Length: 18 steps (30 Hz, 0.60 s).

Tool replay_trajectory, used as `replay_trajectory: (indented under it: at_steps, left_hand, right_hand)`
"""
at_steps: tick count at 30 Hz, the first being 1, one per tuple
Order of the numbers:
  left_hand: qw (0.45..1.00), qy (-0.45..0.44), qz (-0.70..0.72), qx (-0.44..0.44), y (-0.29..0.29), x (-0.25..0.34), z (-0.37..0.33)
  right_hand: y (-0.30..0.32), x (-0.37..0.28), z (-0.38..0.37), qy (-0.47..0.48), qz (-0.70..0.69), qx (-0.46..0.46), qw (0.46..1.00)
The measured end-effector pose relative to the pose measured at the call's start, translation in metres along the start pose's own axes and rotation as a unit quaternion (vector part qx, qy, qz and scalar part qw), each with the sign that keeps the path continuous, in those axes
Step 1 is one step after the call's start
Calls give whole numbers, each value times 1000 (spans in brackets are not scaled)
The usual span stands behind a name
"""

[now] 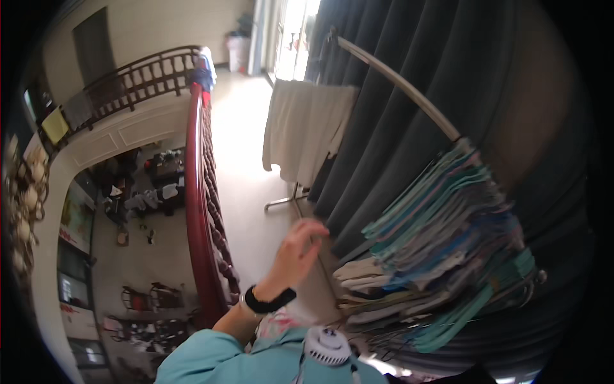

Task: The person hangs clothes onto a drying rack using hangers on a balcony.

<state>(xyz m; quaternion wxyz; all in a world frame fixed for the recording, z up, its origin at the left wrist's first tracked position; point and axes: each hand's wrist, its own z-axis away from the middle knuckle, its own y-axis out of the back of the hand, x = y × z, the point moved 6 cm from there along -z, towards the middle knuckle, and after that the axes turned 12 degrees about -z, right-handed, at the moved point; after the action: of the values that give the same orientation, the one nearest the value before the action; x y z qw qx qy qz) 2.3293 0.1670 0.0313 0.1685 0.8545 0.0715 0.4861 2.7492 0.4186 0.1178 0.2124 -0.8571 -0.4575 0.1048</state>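
Observation:
My left hand, with a black watch on its wrist, is raised in front of me at the middle. Its fingers are loosely bent and a little apart, somewhat blurred, and nothing shows in them. My right hand is out of view. Nearest to the hand on the right is a dense bunch of teal, grey and blue clothes hangers on a metal clothes rail. Beyond the hand, a pale garment hangs near the rail's far end. Light folded fabric lies below the hangers.
Dark blue-grey curtains hang behind the rail. On the left runs a dark red banister, with a lower floor holding furniture beyond it. A rack foot stands on the pale walkway. A white fan hangs at my chest.

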Motion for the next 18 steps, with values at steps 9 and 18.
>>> replay_trajectory:
  at_steps: [9,18]
  left_hand:
    - [981,91,-171,-18,52,-208,-196]
    - [962,36,-176,-204,64,-318,-395]
  right_hand:
    - [-154,-189,22,63,-11,61,996]
    - [-275,-362,40,114,55,78,989]
